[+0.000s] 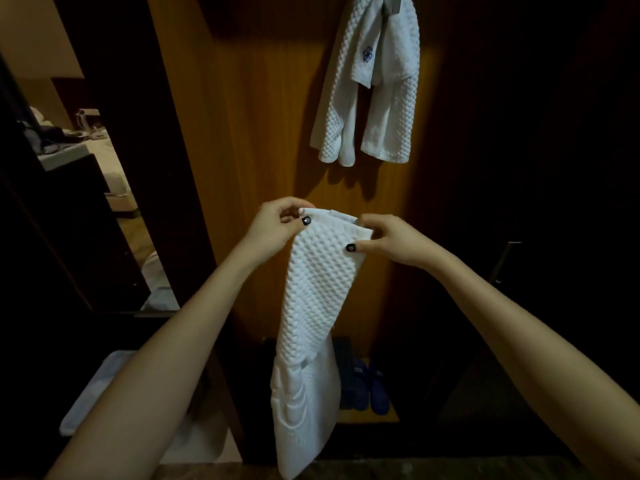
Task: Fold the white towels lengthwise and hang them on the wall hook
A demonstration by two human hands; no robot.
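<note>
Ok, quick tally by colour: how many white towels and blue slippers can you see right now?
White towels: 2, the held towel pinched by the left hand and right hand, and the hanging towel, whose overlapping layers may hide another.
Blue slippers: 2
Total: 4

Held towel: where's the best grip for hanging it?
The towel by its top edge, a corner from each side, as the left hand and right hand pinch it. It hangs long and narrow below, so layers should stay together.
</note>
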